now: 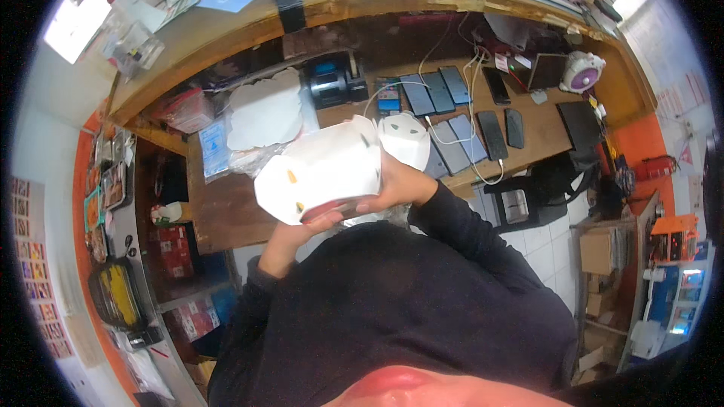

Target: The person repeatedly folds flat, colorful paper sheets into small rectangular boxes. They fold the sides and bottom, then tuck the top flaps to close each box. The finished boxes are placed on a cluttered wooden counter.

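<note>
A white folding paper food box [320,169] with small coloured prints is held up in front of my chest, its flaps spread. My left hand [298,240] grips its near lower edge, with the thumb along the rim and most other fingers hidden. My right hand [401,183] clasps its right end, thumb toward the near edge. Just behind it, partly covered, a second white box [405,138] stands on the wooden table [226,211]. Flat white box blanks [264,109] lie stacked at the table's left.
Several phones [441,92] and white charging cables [473,98] spread over the table's right side, near a small fan [582,73]. A dark machine [335,79] stands behind the blanks. A wooden ledge [392,1] overhangs the far side. A black bag [547,192] sits at right.
</note>
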The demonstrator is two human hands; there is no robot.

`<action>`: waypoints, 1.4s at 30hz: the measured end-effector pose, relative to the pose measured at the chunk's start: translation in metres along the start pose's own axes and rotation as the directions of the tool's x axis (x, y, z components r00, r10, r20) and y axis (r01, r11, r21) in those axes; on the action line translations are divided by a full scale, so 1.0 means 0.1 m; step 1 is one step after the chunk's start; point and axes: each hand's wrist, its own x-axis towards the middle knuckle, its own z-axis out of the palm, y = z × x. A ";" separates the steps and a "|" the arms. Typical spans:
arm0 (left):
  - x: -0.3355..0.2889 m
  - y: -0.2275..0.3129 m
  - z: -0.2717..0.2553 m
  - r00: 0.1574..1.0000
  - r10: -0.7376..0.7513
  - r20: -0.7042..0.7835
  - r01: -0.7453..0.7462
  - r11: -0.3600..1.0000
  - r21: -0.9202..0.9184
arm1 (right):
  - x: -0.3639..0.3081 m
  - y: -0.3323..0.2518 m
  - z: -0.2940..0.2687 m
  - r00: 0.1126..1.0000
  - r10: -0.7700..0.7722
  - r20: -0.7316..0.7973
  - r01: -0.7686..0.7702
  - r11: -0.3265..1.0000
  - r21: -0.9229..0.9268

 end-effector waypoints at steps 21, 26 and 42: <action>1.44 -0.65 0.40 0.976 0.117 0.183 -0.185 0.889 0.420 | -0.64 0.42 -0.68 0.705 -0.043 -0.708 -0.244 0.923 -0.299; 1.59 -1.09 0.52 0.988 -0.130 0.083 0.085 0.906 0.414 | -0.43 0.49 -0.67 0.797 -0.154 -0.583 -0.336 0.690 -0.641; 1.46 -1.12 0.51 0.995 0.013 0.104 -0.041 0.961 0.274 | -0.67 1.05 -0.67 0.889 0.033 -0.458 -0.359 0.671 -0.649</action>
